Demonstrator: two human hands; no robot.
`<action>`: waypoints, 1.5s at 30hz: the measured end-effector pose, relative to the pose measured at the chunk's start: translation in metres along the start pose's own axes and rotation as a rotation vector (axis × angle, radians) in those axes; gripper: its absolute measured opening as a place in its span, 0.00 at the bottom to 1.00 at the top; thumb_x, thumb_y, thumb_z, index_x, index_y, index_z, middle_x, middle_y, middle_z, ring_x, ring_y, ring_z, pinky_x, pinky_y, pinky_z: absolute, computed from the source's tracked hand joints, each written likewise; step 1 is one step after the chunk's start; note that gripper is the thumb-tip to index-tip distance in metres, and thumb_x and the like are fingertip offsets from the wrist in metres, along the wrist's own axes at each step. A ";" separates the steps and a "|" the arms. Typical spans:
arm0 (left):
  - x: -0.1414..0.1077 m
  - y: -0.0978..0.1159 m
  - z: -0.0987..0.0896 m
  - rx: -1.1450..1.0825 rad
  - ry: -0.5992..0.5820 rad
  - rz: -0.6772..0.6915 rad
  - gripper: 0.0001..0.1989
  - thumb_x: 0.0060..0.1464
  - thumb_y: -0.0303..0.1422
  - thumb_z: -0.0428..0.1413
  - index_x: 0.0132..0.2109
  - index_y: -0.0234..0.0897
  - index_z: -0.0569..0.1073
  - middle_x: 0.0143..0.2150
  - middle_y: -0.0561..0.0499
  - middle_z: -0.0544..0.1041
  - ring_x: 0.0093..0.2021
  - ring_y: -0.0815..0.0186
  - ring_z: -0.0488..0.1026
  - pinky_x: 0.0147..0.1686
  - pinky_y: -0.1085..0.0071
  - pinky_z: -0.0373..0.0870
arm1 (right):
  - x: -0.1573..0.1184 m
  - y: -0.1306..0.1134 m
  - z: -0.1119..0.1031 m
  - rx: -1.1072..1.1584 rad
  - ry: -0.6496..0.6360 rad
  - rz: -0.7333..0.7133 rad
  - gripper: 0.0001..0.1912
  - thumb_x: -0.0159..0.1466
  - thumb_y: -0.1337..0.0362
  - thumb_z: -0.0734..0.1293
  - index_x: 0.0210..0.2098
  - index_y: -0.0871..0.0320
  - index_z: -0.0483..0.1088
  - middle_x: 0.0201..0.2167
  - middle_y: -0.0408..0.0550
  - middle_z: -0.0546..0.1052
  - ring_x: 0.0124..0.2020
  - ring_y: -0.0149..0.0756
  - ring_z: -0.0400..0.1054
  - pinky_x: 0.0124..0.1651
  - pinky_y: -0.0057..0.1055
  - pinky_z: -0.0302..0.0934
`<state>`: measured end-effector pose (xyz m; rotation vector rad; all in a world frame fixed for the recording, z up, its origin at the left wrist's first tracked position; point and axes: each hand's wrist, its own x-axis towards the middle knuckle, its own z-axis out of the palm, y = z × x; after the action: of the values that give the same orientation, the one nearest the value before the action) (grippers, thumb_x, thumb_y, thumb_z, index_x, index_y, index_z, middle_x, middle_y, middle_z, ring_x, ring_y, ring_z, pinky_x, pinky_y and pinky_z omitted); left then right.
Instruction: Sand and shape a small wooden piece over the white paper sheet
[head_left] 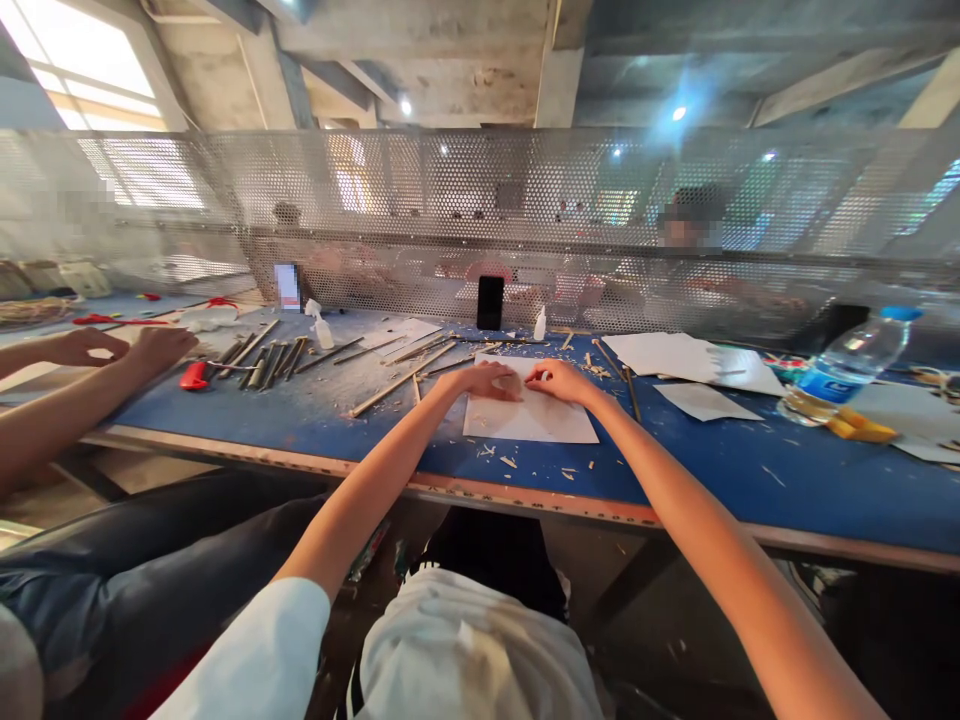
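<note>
A white sheet of paper [532, 420] lies on the blue table in front of me, with a small brownish patch between my hands. My left hand [489, 381] rests low over the sheet's upper left part, fingers spread toward the right. Close beside it, my right hand [556, 381] is closed in a pinch above the paper; what its fingertips hold is too small to make out. Wood shavings [510, 462] are scattered around the sheet.
Sticks [401, 380] and a black phone [490, 302] lie beyond the sheet. Papers [697, 362] and a water bottle [847, 370] are at right. Another person's hands [161, 345] work at left near a red tool [195, 376]. A perforated screen [420, 220] stands behind.
</note>
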<state>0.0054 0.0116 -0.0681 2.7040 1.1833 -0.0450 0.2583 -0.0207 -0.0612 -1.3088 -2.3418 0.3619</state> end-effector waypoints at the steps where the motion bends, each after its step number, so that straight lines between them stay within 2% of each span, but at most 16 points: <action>1: 0.000 0.000 0.000 0.005 0.000 0.001 0.45 0.64 0.61 0.57 0.78 0.46 0.60 0.79 0.44 0.63 0.76 0.46 0.60 0.72 0.57 0.59 | 0.000 0.001 0.001 -0.004 -0.001 -0.013 0.05 0.66 0.65 0.75 0.40 0.55 0.85 0.42 0.49 0.87 0.42 0.41 0.79 0.46 0.31 0.67; 8: 0.001 0.005 0.000 0.037 0.016 -0.006 0.43 0.64 0.56 0.59 0.78 0.43 0.62 0.77 0.42 0.65 0.74 0.45 0.62 0.71 0.57 0.61 | 0.002 0.005 0.004 -0.090 0.048 -0.052 0.07 0.68 0.66 0.73 0.41 0.52 0.86 0.45 0.49 0.87 0.45 0.44 0.80 0.49 0.33 0.68; 13: -0.001 0.009 -0.003 0.030 -0.008 -0.043 0.44 0.64 0.59 0.58 0.78 0.44 0.61 0.79 0.42 0.62 0.76 0.45 0.60 0.71 0.56 0.61 | 0.001 0.001 0.001 -0.128 0.021 -0.004 0.07 0.69 0.60 0.73 0.41 0.52 0.85 0.43 0.48 0.88 0.43 0.44 0.80 0.46 0.33 0.67; 16: -0.004 0.010 -0.005 0.015 -0.024 -0.041 0.45 0.64 0.59 0.57 0.79 0.41 0.60 0.79 0.40 0.61 0.76 0.45 0.59 0.72 0.57 0.59 | 0.001 -0.001 0.001 -0.100 0.026 0.020 0.06 0.67 0.61 0.74 0.42 0.52 0.84 0.43 0.47 0.88 0.42 0.43 0.80 0.44 0.33 0.66; 19: -0.005 0.009 -0.005 0.001 -0.023 -0.040 0.45 0.64 0.59 0.57 0.79 0.42 0.59 0.80 0.42 0.61 0.77 0.45 0.58 0.73 0.58 0.58 | 0.001 0.003 0.000 -0.039 0.038 0.053 0.08 0.65 0.62 0.76 0.44 0.53 0.83 0.44 0.47 0.88 0.41 0.41 0.80 0.43 0.32 0.66; 24: -0.002 0.007 -0.003 0.012 -0.006 -0.021 0.44 0.65 0.59 0.57 0.78 0.43 0.60 0.78 0.42 0.63 0.76 0.46 0.59 0.72 0.56 0.59 | 0.000 0.012 -0.003 0.030 0.017 0.074 0.07 0.64 0.58 0.77 0.37 0.54 0.83 0.40 0.48 0.88 0.39 0.42 0.79 0.41 0.32 0.66; 30: -0.001 0.006 -0.003 0.024 -0.013 -0.022 0.45 0.64 0.61 0.56 0.78 0.41 0.61 0.78 0.41 0.63 0.76 0.46 0.59 0.72 0.57 0.59 | 0.001 0.011 -0.006 0.069 -0.036 0.063 0.11 0.60 0.54 0.79 0.34 0.55 0.82 0.36 0.49 0.86 0.36 0.41 0.77 0.40 0.32 0.66; 34: -0.001 0.004 -0.002 0.026 -0.006 -0.016 0.45 0.64 0.61 0.56 0.78 0.41 0.60 0.78 0.40 0.63 0.75 0.46 0.60 0.72 0.56 0.59 | -0.001 0.008 -0.011 0.082 -0.032 0.106 0.16 0.59 0.49 0.79 0.31 0.56 0.80 0.32 0.49 0.85 0.33 0.40 0.75 0.37 0.32 0.64; 39: 0.000 0.002 0.000 0.016 -0.002 -0.007 0.45 0.64 0.62 0.56 0.79 0.44 0.60 0.79 0.43 0.62 0.75 0.46 0.60 0.72 0.56 0.59 | -0.003 0.007 -0.014 0.109 -0.113 0.116 0.18 0.58 0.47 0.79 0.31 0.56 0.80 0.31 0.48 0.83 0.32 0.39 0.74 0.37 0.33 0.63; 42: 0.001 0.001 0.000 0.014 -0.009 -0.014 0.47 0.64 0.62 0.56 0.79 0.41 0.59 0.79 0.41 0.61 0.76 0.46 0.59 0.72 0.58 0.58 | -0.003 0.006 -0.012 0.091 -0.052 0.110 0.16 0.60 0.49 0.78 0.31 0.56 0.80 0.33 0.49 0.84 0.34 0.40 0.74 0.38 0.32 0.63; 45: 0.002 0.001 0.000 0.020 -0.011 -0.016 0.46 0.64 0.62 0.56 0.79 0.44 0.59 0.79 0.42 0.61 0.76 0.46 0.59 0.72 0.56 0.58 | -0.003 0.005 -0.010 0.091 -0.023 0.105 0.15 0.60 0.51 0.77 0.31 0.56 0.79 0.33 0.49 0.84 0.35 0.40 0.75 0.39 0.32 0.63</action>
<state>0.0076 0.0124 -0.0685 2.7075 1.2079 -0.0740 0.2688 -0.0203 -0.0553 -1.3945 -2.2526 0.5128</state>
